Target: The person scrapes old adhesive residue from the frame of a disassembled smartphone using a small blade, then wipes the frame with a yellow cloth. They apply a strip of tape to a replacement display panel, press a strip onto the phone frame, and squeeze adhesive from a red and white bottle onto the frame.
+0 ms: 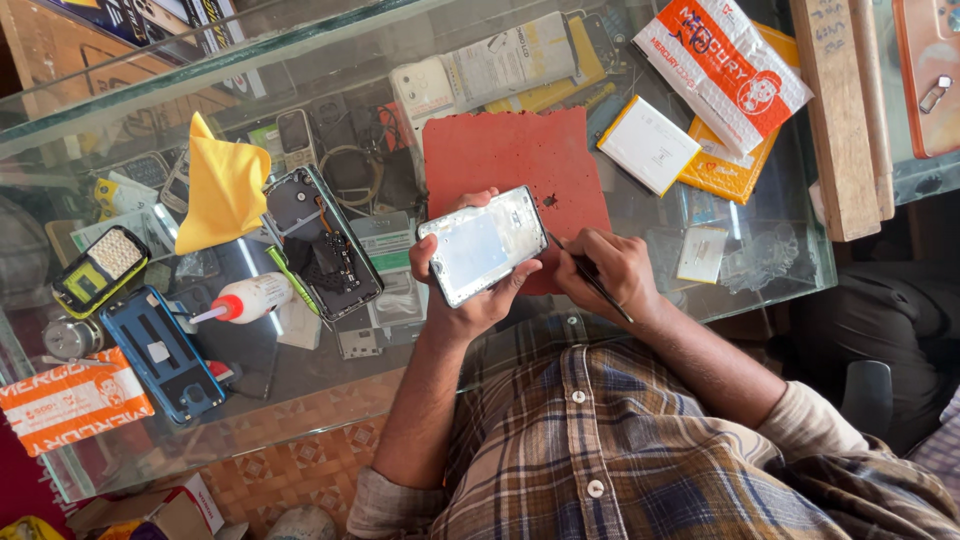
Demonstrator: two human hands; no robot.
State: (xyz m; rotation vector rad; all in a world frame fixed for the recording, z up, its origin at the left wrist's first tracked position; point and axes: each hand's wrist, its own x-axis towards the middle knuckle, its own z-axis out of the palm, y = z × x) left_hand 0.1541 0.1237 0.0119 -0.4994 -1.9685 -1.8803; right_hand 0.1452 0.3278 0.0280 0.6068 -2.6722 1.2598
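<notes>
A glass-topped counter (760,270) fills the view, with phone parts showing on a shelf under the glass and a patterned floor below at 7 o'clock. One red mat (515,160) lies on the glass just above centre.

The left hand (462,290) holds one phone frame (484,244) over the mat's lower edge, fingers curled round its long sides and the thumb on its near edge; the frame's pale inner face is turned up. The right hand (612,268), at 3 o'clock of the frame, is closed in a pinch on one thin dark tool (592,278), whose tip meets the frame's right end.

At 9 o'clock of the frame lies one opened phone body (320,240) with its dark innards showing, and one yellow cloth (222,188) lies beside that, further to 9 o'clock. One white glue bottle with a red nozzle (250,298) lies on its side at 8 o'clock, and one blue back cover (165,352) lies beyond it. One yellow-and-black rugged case (98,270) sits near the left edge.

Two orange-and-white padded mailers are in view: one (722,62) at 1 o'clock, one (72,400) at 8 o'clock. One white flat battery (650,145) rests between the mat and the upper mailer. One wooden block (835,120) lies at 2 o'clock.
</notes>
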